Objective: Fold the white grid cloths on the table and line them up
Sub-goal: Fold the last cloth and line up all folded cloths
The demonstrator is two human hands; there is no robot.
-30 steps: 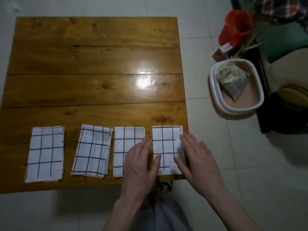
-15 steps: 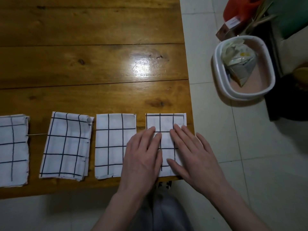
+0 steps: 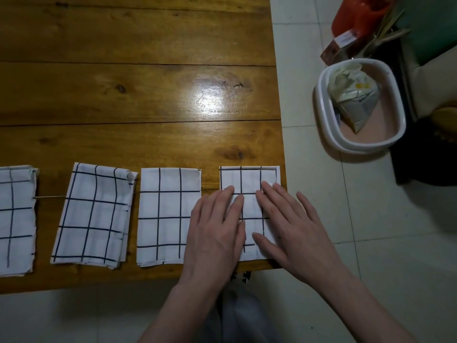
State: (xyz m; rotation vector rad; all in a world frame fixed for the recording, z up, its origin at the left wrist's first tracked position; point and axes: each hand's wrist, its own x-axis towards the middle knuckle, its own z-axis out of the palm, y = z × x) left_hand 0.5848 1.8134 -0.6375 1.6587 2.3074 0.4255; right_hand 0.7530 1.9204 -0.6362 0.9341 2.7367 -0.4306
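Observation:
Several folded white grid cloths lie in a row along the near edge of the wooden table (image 3: 138, 95). The rightmost cloth (image 3: 249, 179) sits at the table's right corner. My left hand (image 3: 217, 229) and my right hand (image 3: 294, 226) both press flat on it with straight fingers. To its left lie a second cloth (image 3: 165, 214), a slightly skewed third cloth (image 3: 94, 216), and a fourth cloth (image 3: 14, 219) cut off by the left frame edge.
On the tiled floor to the right stands a white basin (image 3: 324, 115) holding a crumpled bag (image 3: 353, 95). Behind it are an orange bag (image 3: 356, 13) and a small box (image 3: 338, 45). A dark object sits at the far right.
Both hands slid further onto the rightmost cloth, the right hand coming in from its right edge. The view moved closer and to the right, so the leftmost cloth is partly cut off.

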